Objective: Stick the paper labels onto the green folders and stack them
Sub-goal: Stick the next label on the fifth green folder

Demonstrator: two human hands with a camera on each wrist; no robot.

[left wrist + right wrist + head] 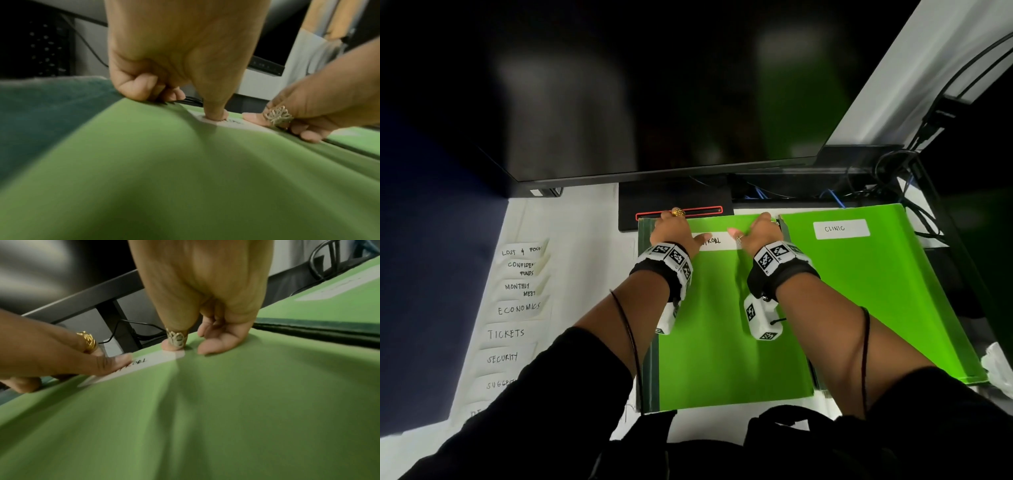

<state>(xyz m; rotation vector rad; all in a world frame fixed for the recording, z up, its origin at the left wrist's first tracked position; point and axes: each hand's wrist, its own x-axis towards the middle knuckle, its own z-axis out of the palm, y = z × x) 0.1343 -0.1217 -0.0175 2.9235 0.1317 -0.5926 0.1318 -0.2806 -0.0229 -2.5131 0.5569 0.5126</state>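
Now both thumbs press label [717,240] flat, long axis left-right, on folder [722,325]; nothing clasped.

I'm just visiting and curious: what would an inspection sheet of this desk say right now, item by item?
Surface: white desk, mostly covered.
Job's things: green folder in front of the person, a white label near its top edge; a second folder to its right, labelled CLINIC; spare labels in a column on the left.
Clutter: crumpled white material at the right edge.
Grippers: left hand and right hand each press a thumb on one end of the label, other fingers curled.
Cables: black and blue cables behind the folders; thin cords along both forearms.
Surroundings: dark monitor above its stand.
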